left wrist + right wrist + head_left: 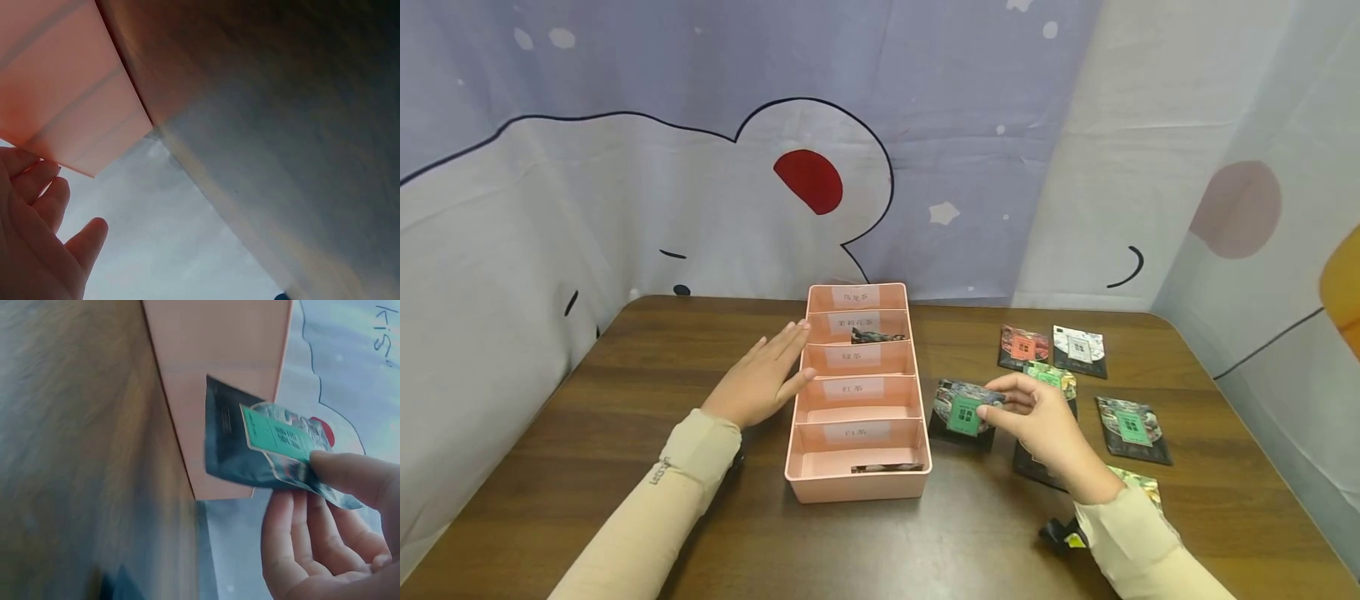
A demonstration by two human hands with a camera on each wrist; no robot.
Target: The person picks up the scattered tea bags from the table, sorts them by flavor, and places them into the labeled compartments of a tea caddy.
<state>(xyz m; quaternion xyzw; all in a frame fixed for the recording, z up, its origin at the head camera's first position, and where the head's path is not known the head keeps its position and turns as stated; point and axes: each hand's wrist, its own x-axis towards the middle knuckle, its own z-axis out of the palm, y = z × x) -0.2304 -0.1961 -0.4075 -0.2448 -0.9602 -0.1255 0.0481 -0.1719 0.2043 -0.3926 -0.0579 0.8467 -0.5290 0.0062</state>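
Note:
Between thumb and fingers my right hand [1045,425] pinches a black sachet with a teal-green label [964,414], just right of the pink divided box [926,479]. In the right wrist view the sachet [262,440] is tilted, its label facing the camera and the thumb over one end. My left hand [763,375] rests with extended fingers against the box's left rim, also seen in the left wrist view, where fingertips meet the box wall [81,106]. Inside the box, one dark sachet [877,337] stands in the second compartment from the back and another [887,468] in the front one.
Right of the box lie a red-labelled sachet [1024,346], a white-labelled sachet [1079,350], a green-labelled sachet [1133,429] and a yellow-green sachet [1052,377]. More sachets lie partly hidden under the right arm. White paper labels [856,431] mark the compartments. A printed curtain [970,167] hangs behind the table.

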